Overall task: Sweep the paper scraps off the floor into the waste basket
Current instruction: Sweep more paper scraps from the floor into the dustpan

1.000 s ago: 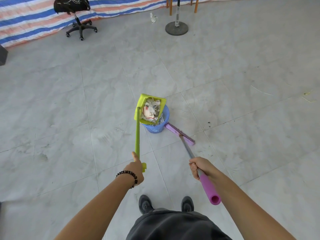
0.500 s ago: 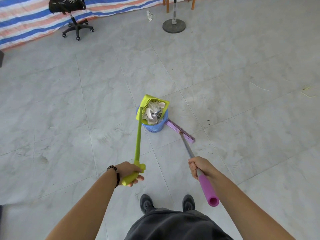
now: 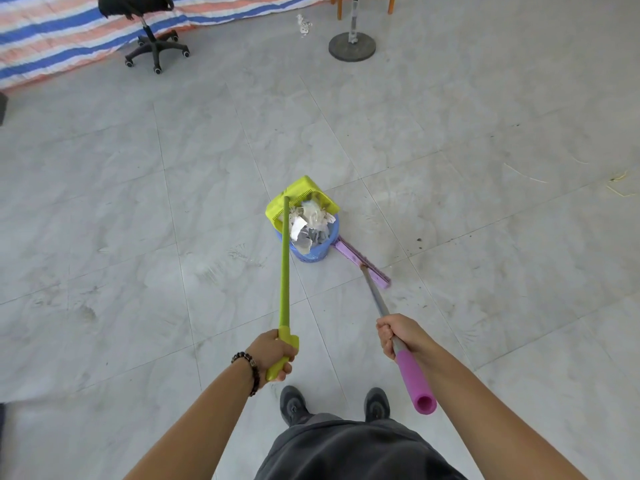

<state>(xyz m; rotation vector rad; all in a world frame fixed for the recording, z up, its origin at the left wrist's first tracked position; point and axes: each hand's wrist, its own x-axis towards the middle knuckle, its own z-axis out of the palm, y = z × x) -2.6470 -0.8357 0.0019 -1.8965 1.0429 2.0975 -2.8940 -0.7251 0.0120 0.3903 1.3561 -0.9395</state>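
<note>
At 6 o'clock, nearest: left grip [image 3: 273, 355] wrapped tight round the end of the green dustpan handle [image 3: 284, 271]. Right grip [image 3: 398, 336] closed round the broom shaft [image 3: 375, 296], unchanged. Broom head [image 3: 362, 262] on floor at 1 o'clock, just beside the blue waste basket [image 3: 311, 253]. At 12, dustpan [image 3: 301, 190] tipped steeper than half a second ago. Paper scraps [image 3: 308, 221] now spill from it into the basket.

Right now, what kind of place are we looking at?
Probably a sparse indoor workroom or makeshift studio, not a furnished home. Cues: a wide grey tiled floor, a striped tarp along its far edge, and a wheeled office chair and a round-based stand near that tarp.
</note>
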